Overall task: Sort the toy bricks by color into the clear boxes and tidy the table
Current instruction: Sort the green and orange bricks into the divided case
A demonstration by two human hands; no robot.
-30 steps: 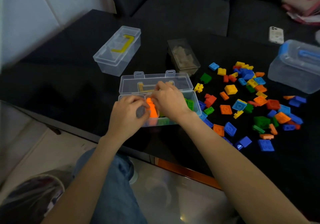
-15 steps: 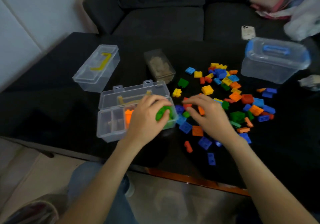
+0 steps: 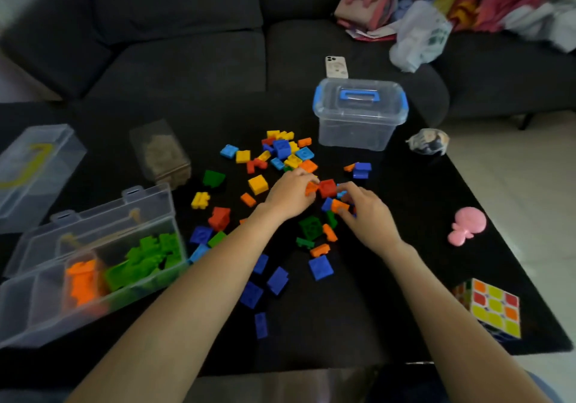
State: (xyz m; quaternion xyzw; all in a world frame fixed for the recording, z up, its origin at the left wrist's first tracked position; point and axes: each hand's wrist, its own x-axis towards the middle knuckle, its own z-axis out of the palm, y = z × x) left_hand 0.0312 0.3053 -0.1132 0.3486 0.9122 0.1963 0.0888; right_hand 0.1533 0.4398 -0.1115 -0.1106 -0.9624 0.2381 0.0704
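Loose bricks (image 3: 258,184) are scattered mid-table; orange and green ones are already sorted in the open box (image 3: 37,318) near left. An orange brick (image 3: 311,188) is pinched by the left hand (image 3: 288,197), another (image 3: 339,205) by the right hand (image 3: 367,215). Light, stiff, smooth plastic — probably best gripped by opposite sides.

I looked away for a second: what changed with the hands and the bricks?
Both hands left the open box and moved right into the loose bricks. The left hand now pinches an orange brick; the right hand grips another orange brick. Orange and green bricks stayed in the box.
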